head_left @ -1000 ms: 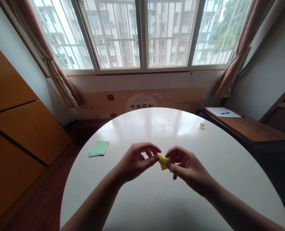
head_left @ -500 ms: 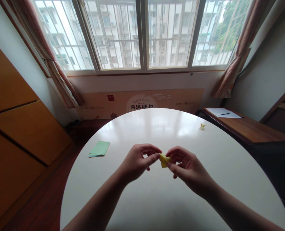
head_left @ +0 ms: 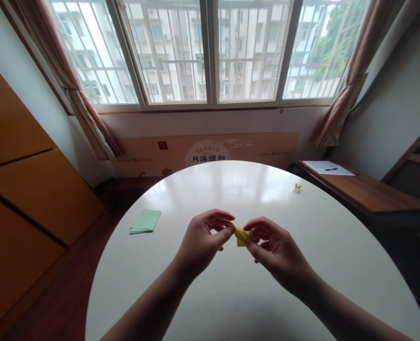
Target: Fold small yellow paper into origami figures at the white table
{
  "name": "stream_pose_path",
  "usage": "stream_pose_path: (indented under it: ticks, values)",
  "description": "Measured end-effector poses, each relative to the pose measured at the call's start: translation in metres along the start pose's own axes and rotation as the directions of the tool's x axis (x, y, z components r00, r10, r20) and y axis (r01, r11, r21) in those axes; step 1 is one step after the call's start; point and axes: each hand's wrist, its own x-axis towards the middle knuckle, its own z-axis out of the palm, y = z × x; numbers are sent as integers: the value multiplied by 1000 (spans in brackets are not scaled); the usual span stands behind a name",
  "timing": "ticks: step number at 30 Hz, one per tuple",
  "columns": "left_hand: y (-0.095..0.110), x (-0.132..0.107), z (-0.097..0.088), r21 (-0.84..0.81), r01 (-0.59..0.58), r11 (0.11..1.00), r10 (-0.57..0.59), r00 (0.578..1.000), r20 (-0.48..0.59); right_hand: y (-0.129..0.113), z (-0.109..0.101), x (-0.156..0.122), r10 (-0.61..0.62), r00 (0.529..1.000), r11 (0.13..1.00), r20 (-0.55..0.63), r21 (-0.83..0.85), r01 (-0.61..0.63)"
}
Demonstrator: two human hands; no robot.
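Note:
A small piece of folded yellow paper [head_left: 241, 237] is held between my two hands, above the middle of the white round table [head_left: 210, 303]. My left hand [head_left: 206, 237] pinches its upper left corner between thumb and fingers. On the other side, my right hand [head_left: 275, 244] grips the right part, with the thumb in front and the fingers behind. Folds show across the paper, and my fingertips hide part of it.
A stack of green paper sheets [head_left: 146, 221] lies at the table's left. Toward the far right edge stands a small yellow folded paper figure [head_left: 298, 187]. Beyond it, a wooden side table [head_left: 380, 192] bears a white sheet [head_left: 316, 167] and a pen [head_left: 330, 169].
My left hand has shifted slightly up and left at the paper's corner, its index finger lifted a little. The right hand keeps its grip. The whole view has moved very slightly.

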Motion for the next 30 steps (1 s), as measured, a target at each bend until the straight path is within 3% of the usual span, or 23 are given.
stream_pose_path:
  ticks: [5,17,25,30]
  values:
    - [0,-1,5,-44,3,999,-6,997,-72,-2,6,-2,-37,998,998,-53,-54,34]
    - [-1,-6,6,42,-49,998,52,997,-61,2,9,-2,-55,989,997,-135,-61,47]
    - [3,-8,11,-101,61,993,-64,997,-36,7,9,-3,-177,969,964,-174,-230,135]
    - [1,-8,19,-198,54,979,-81,988,-129,6,11,-4,-275,945,931,-174,-295,217]
